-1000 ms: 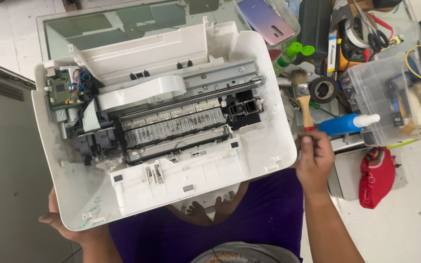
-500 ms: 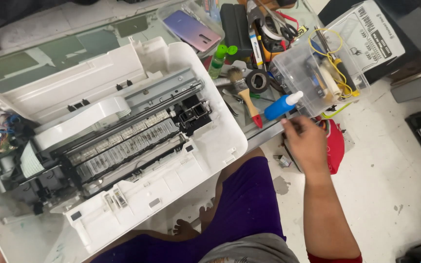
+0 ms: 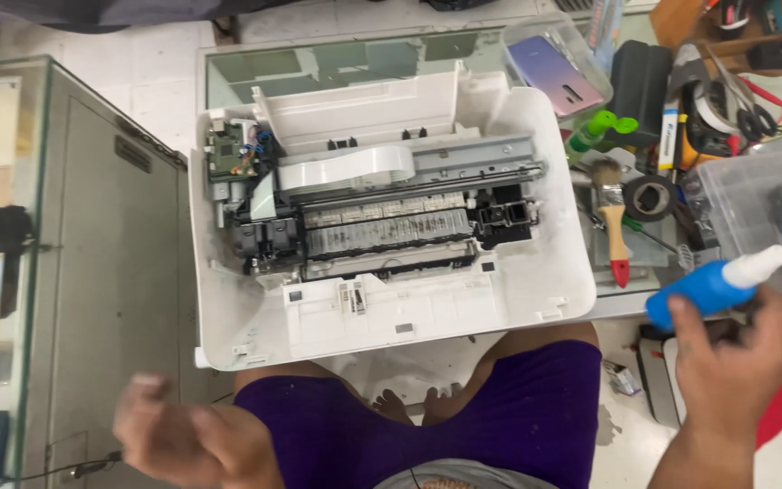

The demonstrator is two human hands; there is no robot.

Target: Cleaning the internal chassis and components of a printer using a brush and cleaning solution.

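Gripping a blue bottle (image 3: pixel 710 283) with a white nozzle, my right hand (image 3: pixel 733 362) is closing its fingers around the lower body at the right edge of the head view, just off the workbench's front edge. The bottle is lying tilted, its nozzle pointing up and to the right toward a clear plastic bin (image 3: pixel 753 208) of parts. My left hand (image 3: pixel 183 435) is hanging loose and blurred at lower left, fingers uncurled and grasping nothing, well apart from the bottle. Between my hands, an opened white printer (image 3: pixel 536 290) is sitting over my lap, its cover off and its dark carriage and rollers showing. Near the printer's right side, a paintbrush (image 3: pixel 612 217) with a red-tipped wooden handle is lying beside a roll of black tape (image 3: pixel 650 196).
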